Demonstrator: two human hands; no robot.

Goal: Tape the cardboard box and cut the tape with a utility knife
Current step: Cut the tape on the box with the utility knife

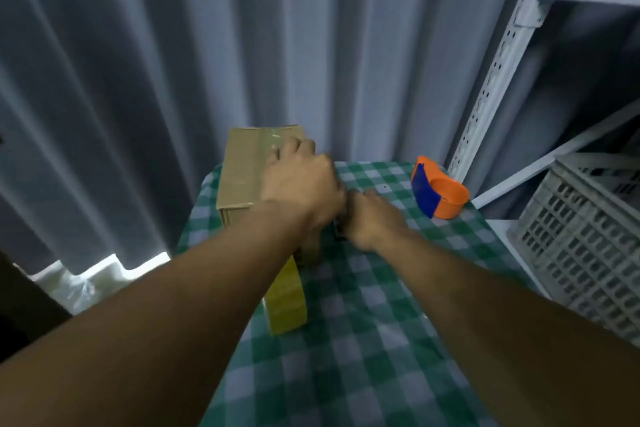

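Now: box pressed flat, dark tool gripped beside it

Cardboard box (242, 170) is set at the far left end of the checked tabletop (346, 340), with a glossy strip of tape seen along its top. Left hand (299, 180) is laid on the box top, fingers (291, 146) spread flat against the tape. Right hand (369, 218) is held just right of the box's near corner, fingers curled tight around a dark handle (341, 229); whether it is the utility knife cannot be told. Yellowish tape roll (285, 302) is seen below the box's near end. An orange-and-blue dispenser (438, 192) is stood well right of the box.
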